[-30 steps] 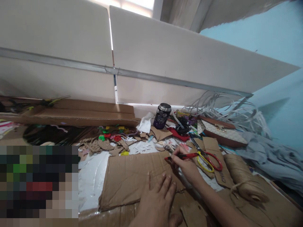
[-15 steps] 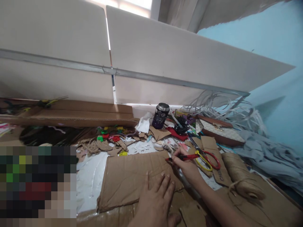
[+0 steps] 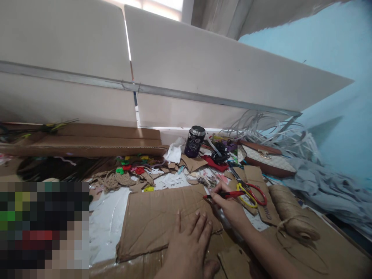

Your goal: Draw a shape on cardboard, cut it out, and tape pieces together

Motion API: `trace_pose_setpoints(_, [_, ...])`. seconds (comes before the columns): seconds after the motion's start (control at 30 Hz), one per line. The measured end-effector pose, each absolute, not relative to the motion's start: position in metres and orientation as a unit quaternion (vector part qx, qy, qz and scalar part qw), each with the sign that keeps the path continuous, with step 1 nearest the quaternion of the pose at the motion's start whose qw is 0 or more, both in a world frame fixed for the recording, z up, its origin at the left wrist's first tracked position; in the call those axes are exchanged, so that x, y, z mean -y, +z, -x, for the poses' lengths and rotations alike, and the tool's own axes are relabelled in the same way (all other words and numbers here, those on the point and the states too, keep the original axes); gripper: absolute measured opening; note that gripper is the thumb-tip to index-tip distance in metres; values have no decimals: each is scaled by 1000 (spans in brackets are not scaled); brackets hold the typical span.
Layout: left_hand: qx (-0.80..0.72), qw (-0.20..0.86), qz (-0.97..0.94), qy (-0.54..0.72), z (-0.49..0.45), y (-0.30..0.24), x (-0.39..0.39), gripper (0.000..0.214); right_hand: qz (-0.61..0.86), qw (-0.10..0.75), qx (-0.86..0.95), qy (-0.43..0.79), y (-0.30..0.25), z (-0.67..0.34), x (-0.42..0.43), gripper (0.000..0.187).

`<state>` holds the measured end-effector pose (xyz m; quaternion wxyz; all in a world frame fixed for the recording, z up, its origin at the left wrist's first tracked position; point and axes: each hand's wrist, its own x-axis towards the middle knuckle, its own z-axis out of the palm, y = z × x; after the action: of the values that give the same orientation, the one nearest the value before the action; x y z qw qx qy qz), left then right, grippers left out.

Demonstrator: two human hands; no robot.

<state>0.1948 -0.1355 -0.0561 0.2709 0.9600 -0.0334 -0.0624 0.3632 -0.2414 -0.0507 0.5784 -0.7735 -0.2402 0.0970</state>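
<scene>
The piece of corrugated cardboard [image 3: 148, 213] lies flat in front of us, partly over more taped cardboard [image 3: 130, 269] and partly over a glossy white surface [image 3: 106, 223]. Our left hand [image 3: 190, 238] rests palm down on its near right part, fingers fanned and holding nothing. Our right hand [image 3: 225, 203] pinches a red-and-black pen [image 3: 231, 194] between thumb and fingers, its tip by the far right corner; we cannot tell whether it touches, nor make out any line.

To mark well, we should keep the left palm's weight even so the sheet cannot slide, leave the fingertips clear of the pen's path, and draw lightly, since the creased face could catch the tip. Near the edge, a slip could run off the board.

Just beyond the pen's rear end are scissors [image 3: 260, 193] with one red and one yellow handle; we would keep our wrist clear of them. A spool of twine [image 3: 290, 211] lies further right, and a dark tumbler [image 3: 194, 142] stands behind the scraps.

Against the earlier frames, our view has swung slightly rightward, the left hand keeps its place on the sheet, and the pen tip has edged rightward toward the border.
</scene>
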Motion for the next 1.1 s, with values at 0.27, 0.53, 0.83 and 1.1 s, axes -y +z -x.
trace_pose_setpoints(0.27, [26, 284, -956, -65, -193, -59, 135, 71, 778, 575, 239, 83, -54, -362, 247, 23])
trace_pose_setpoints(0.53, [27, 280, -958, -62, -194, -56, 136, 71, 778, 576, 235, 90, -51, -359, 247, 22])
trace_pose_setpoints(0.83, [23, 283, -957, -68, -195, -54, 135, 70, 784, 571, 232, 73, -52, -358, 249, 23])
trace_pose_setpoints(1.1, [28, 281, -957, -61, -194, -57, 136, 71, 791, 560, 237, 69, -54, -358, 251, 22])
